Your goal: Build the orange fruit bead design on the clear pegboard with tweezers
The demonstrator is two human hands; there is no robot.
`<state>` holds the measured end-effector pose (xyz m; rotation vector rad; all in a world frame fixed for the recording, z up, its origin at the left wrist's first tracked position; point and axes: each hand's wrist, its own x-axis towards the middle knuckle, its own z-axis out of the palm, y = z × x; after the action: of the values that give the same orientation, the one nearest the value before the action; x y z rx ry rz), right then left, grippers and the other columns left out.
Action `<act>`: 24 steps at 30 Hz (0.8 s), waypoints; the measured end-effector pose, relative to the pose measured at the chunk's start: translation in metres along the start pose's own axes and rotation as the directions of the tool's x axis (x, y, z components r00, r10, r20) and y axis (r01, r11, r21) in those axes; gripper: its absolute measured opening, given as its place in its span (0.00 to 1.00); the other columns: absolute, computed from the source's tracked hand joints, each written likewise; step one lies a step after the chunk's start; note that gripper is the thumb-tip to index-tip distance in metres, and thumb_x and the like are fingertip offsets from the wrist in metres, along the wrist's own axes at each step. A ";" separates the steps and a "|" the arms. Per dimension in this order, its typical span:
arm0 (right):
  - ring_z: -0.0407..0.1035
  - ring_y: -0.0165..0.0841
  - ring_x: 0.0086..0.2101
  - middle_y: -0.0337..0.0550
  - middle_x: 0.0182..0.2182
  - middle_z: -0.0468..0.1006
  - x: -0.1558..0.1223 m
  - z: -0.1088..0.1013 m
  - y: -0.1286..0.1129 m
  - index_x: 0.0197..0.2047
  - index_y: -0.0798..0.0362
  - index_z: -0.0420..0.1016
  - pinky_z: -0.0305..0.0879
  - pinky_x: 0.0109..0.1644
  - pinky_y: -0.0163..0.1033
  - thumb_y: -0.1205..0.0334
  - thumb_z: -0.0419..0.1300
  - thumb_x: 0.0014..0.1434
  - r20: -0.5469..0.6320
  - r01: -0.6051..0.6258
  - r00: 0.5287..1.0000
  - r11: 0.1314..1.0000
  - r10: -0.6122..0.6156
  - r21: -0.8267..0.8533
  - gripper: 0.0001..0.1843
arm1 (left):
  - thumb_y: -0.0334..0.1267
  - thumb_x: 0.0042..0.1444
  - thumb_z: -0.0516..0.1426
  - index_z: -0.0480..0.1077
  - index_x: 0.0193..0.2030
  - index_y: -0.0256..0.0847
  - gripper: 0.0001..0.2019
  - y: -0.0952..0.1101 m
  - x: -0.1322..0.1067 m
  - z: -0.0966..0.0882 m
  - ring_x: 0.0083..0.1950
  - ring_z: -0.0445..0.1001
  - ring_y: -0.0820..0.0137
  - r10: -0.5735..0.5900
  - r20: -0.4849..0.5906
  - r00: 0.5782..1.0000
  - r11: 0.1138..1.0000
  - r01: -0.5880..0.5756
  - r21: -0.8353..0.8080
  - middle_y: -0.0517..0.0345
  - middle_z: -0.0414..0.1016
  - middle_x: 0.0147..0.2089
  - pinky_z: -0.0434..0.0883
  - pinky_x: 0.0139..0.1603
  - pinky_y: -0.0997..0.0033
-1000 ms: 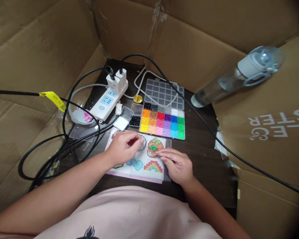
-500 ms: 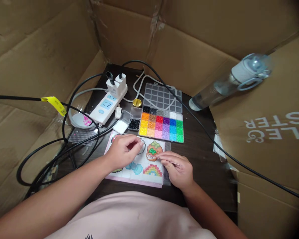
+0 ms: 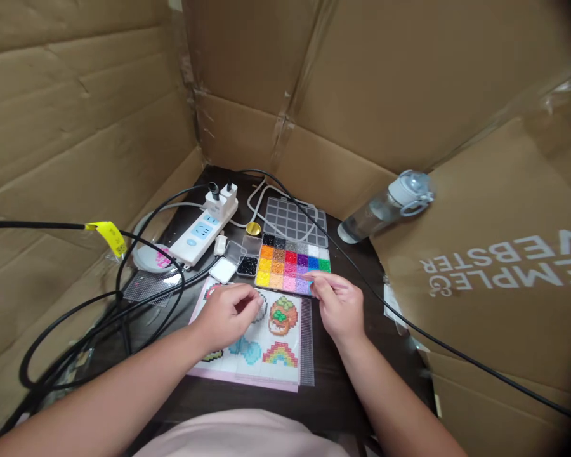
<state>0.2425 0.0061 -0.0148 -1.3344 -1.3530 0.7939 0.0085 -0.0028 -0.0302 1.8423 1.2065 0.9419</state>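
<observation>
My right hand (image 3: 339, 306) pinches a pair of slim pinkish tweezers (image 3: 322, 277). Their tips point left, over the pink and purple compartments of the bead box (image 3: 292, 265), which is sorted by colour. Over the left part of the printed pattern sheet (image 3: 261, 374) is my left hand (image 3: 231, 312), thumb and fingers curled together; whatever they may hold is too small to see. A persimmon-like pattern (image 3: 283, 316) has green and orange beads on it. Under the sheet's right side, a clear pegboard (image 3: 307, 343) sticks out.
A small case of black beads (image 3: 247, 266) and a white one (image 3: 223, 270) lie left of the bead box. Further left are a power strip (image 3: 202, 231) and looped black cables (image 3: 118, 285). A water bottle (image 3: 385, 206) stands at the right. Cardboard walls (image 3: 247, 127) surround the table.
My right hand has moved from the persimmon pattern up to the bead box, the tweezers still in it. My left hand stays over the sheet. The view has tilted upward.
</observation>
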 end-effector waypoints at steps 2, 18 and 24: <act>0.72 0.32 0.23 0.44 0.25 0.82 0.012 0.010 0.000 0.38 0.55 0.84 0.71 0.26 0.37 0.55 0.63 0.60 -0.004 -0.030 1.000 0.999 0.029 -0.017 0.13 | 0.35 0.60 0.55 0.71 0.27 0.40 0.11 -0.001 0.000 0.000 0.26 0.68 0.76 -0.002 -0.004 1.000 1.000 0.002 0.000 0.64 0.72 0.24 0.63 0.28 0.76; 0.80 0.38 0.35 0.47 0.33 0.85 0.046 0.045 -0.014 0.31 0.52 0.82 0.77 0.41 0.41 0.60 0.62 0.58 0.002 0.169 0.985 0.975 -0.170 -0.142 0.09 | 0.36 0.60 0.54 0.71 0.26 0.40 0.12 0.000 0.000 0.001 0.25 0.67 0.75 -0.004 0.001 1.000 1.000 0.004 -0.006 0.63 0.72 0.24 0.62 0.28 0.75; 0.79 0.36 0.35 0.47 0.33 0.84 0.039 0.062 0.001 0.32 0.52 0.82 0.77 0.42 0.41 0.62 0.61 0.59 -0.031 0.243 0.968 0.957 -0.251 -0.158 0.08 | 0.36 0.60 0.54 0.69 0.25 0.40 0.12 0.003 0.001 -0.001 0.26 0.67 0.75 0.002 -0.001 1.000 1.000 -0.002 0.002 0.64 0.70 0.23 0.62 0.28 0.74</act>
<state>0.1896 0.0561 -0.0231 -1.2617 -1.5294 0.4920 0.0090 -0.0021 -0.0272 1.8454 1.2070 0.9437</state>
